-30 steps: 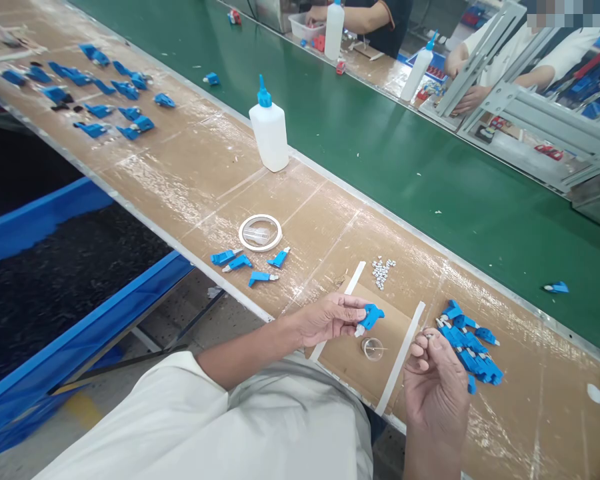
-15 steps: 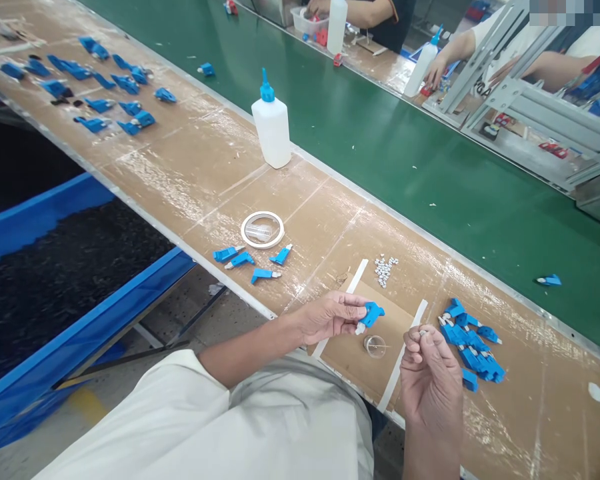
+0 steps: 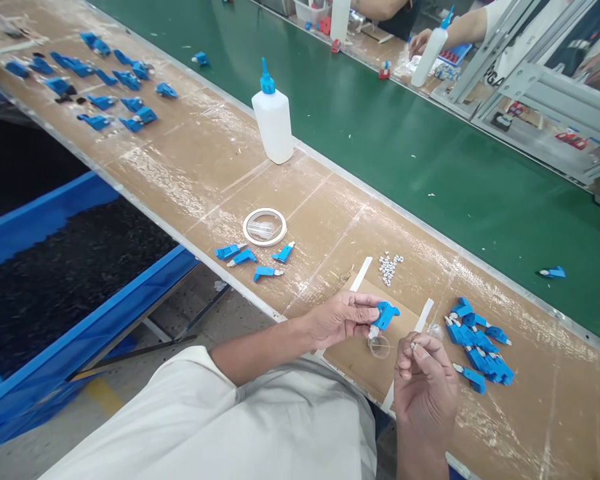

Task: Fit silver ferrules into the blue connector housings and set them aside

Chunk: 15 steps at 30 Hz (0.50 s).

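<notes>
My left hand (image 3: 344, 317) pinches a small blue connector (image 3: 385, 315) with a white tip pointing down, just above a small clear round dish (image 3: 379, 346) on the brown worktop (image 3: 190, 167). My right hand (image 3: 424, 381) is closed, its fingertips pinching a tiny white piece (image 3: 413, 345) close to the dish. A heap of several blue connectors (image 3: 480, 350) lies to the right of my right hand. A little cluster of small white caps (image 3: 389, 267) sits beyond my left hand.
A white glue bottle (image 3: 273, 120) with a blue nozzle stands near the green conveyor belt (image 3: 405, 147). A white tape ring (image 3: 265, 227) and several blue connectors (image 3: 253, 259) lie left of my hands. More blue parts (image 3: 100, 80) lie far left. Other people's hands work across the belt.
My right hand has moved left toward the dish and the connector in my left hand, still pinching the tiny white piece. The camera view has shifted slightly.
</notes>
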Each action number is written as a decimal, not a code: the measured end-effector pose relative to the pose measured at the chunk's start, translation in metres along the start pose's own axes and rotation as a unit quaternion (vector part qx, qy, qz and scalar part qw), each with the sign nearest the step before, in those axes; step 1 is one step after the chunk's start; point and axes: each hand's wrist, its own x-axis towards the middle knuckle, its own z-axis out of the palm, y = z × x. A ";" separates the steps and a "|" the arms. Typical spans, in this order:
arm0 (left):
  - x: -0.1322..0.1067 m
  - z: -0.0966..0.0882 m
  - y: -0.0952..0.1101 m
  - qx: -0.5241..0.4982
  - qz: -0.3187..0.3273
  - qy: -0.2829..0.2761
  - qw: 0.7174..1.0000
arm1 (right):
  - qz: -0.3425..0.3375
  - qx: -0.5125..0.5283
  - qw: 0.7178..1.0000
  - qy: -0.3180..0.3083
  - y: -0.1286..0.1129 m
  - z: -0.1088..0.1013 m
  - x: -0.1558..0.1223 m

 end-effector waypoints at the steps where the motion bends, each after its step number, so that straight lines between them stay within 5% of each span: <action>1: -0.001 0.000 0.001 0.000 0.001 0.002 1.000 | -0.003 0.003 1.000 0.005 0.000 0.000 0.000; 15: 0.004 -0.008 0.001 -0.021 0.004 -0.009 1.000 | -0.034 -0.013 0.998 0.043 -0.001 -0.010 0.005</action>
